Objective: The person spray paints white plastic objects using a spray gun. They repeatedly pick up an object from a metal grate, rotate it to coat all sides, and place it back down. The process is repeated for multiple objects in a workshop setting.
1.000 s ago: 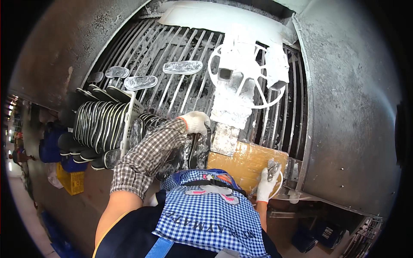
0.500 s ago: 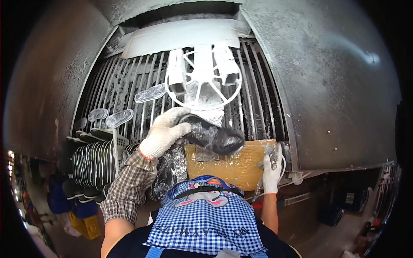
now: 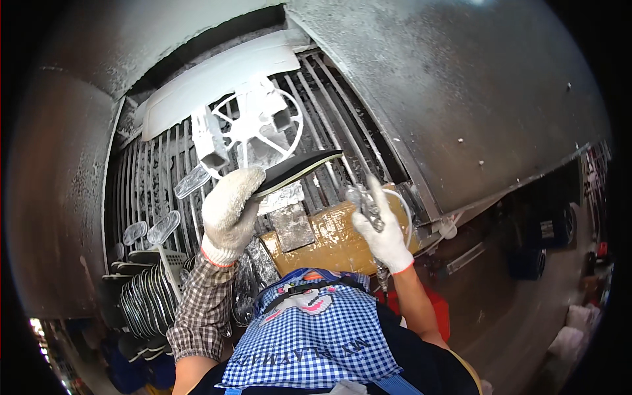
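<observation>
Sole (image 3: 299, 168) clamped in left hand (image 3: 230, 204) grip, long axis running up-right toward the right hand (image 3: 382, 234), which looks closed around a spray gun (image 3: 367, 205), I think.

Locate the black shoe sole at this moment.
In the head view, the sole is held up by the left hand near picture centre, just below the white wheel frame and above the brown taped board.

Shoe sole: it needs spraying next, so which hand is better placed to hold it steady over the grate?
Probably left. The left hand already grips the shoe sole above the grate, beside the white wheel fixture. The right hand is occupied with the spray gun.
</observation>
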`<state>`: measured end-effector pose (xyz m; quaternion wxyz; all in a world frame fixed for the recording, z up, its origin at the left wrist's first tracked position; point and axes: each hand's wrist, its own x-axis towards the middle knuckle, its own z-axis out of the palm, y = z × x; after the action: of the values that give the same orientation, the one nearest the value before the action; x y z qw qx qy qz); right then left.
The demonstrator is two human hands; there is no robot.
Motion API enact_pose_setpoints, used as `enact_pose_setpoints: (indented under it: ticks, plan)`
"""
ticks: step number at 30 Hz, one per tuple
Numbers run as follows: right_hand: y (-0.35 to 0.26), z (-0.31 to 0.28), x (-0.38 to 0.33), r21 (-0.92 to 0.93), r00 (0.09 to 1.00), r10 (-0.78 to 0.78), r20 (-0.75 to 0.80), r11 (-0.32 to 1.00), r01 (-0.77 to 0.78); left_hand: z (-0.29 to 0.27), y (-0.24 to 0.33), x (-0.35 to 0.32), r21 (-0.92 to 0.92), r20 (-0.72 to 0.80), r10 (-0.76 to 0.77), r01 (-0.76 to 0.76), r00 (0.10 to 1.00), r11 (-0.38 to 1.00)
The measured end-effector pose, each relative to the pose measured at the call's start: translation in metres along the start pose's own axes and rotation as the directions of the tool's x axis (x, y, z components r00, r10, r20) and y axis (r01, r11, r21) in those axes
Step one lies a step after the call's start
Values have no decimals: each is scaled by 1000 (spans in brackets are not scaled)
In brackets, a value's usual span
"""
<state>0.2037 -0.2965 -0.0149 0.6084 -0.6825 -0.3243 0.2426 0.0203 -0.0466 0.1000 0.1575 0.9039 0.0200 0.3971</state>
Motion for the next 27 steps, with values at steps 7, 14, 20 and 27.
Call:
enact_pose_setpoints:
  ticks: [7, 14, 20, 27]
  plan:
    - [-30, 25, 17, -102, 973, -182, 144, 975, 197, 12, 13, 4, -37, 66, 124, -122, 990, 992]
    - [-41, 42, 11, -46, 946, -231, 228, 968, 248, 16, 13, -2, -28, 83, 155, -153, 984, 988]
    - [-60, 47, 2, 187, 913, -147, 382, 979, 79, 17, 11, -8, 3, -2, 36, -36, 999, 999]
    - [-52, 36, -8, 182, 906, -91, 413, 983, 16, -19, -8, 42, -688, -69, -745, 510, 663, 517]
